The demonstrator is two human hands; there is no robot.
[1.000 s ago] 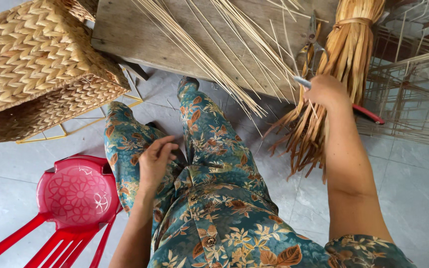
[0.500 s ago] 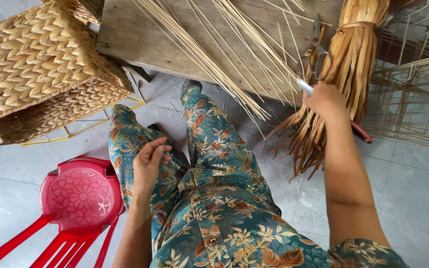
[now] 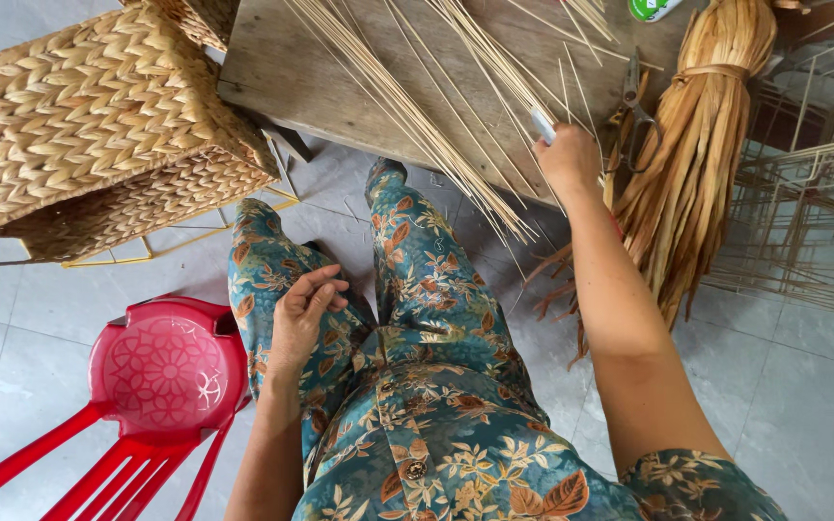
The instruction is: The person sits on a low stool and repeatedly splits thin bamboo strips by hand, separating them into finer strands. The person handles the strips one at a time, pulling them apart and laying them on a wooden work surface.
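My right hand (image 3: 568,154) reaches forward to the edge of a low wooden table (image 3: 291,77) and is closed on a small tool with a pale blue-white handle (image 3: 542,125). Long thin pale reed sticks (image 3: 417,106) lie fanned across the table just left of that hand. My left hand (image 3: 303,314) rests loosely curled on my left thigh, on floral blue-green trousers (image 3: 436,289), holding nothing. Scissors (image 3: 629,106) lie at the table's right edge, beside my right hand.
A tied bundle of dried tan leaves (image 3: 692,145) stands to the right. Woven straw baskets (image 3: 79,125) sit at the upper left. A red plastic chair (image 3: 147,386) is at the lower left. Wire frames (image 3: 803,212) stand at the right on the tiled floor.
My right hand has moved up and left from the leaf bundle to the table edge among the sticks, still holding the tool. My left hand stays on the thigh.
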